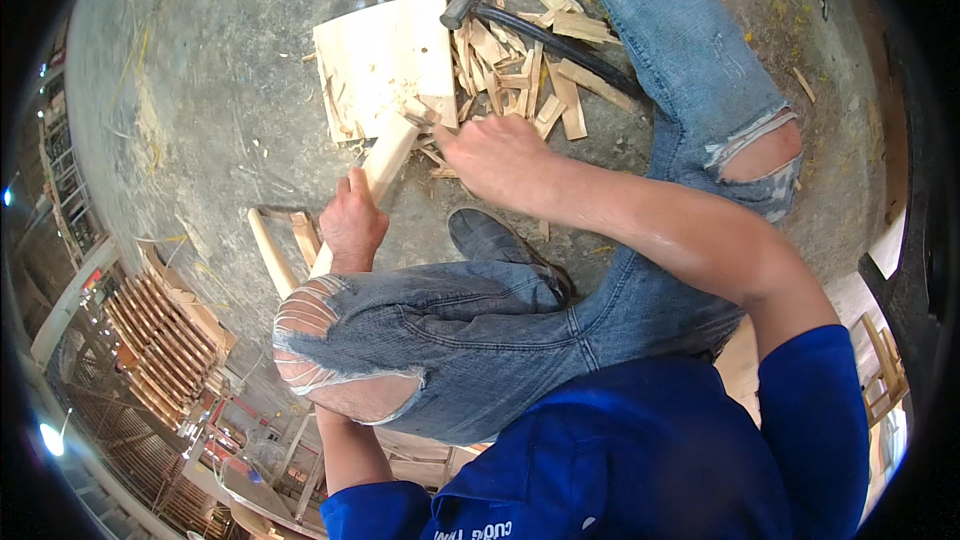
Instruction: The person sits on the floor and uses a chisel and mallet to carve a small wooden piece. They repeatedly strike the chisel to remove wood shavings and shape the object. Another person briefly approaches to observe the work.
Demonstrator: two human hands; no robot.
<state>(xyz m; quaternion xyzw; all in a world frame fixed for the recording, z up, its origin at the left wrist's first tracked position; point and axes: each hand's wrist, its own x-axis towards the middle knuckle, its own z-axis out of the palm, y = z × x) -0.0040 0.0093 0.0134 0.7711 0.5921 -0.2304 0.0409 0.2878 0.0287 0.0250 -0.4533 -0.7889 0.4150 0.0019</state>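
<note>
My left hand point(352, 218) is wrapped around a long pale piece of wood point(391, 152), which slants from beside my knee up to a square wooden board point(380, 50) on the floor. The upper end of the piece rests at the board's near edge. My right hand point(495, 160) is closed on a small metal-bladed tool point(416, 121), pressed against that upper end. Most of the tool is hidden by the fingers, so I cannot tell its exact kind. Shavings lie on the board around the tip.
A hammer point(565, 46) with a black handle lies right of the board, over a heap of split wood scraps point(515, 80). Shaped wooden pieces point(268, 245) lie left of my knee. Stacked wooden parts point(165, 335) stand farther left. My shoe point(492, 236) is below the scraps.
</note>
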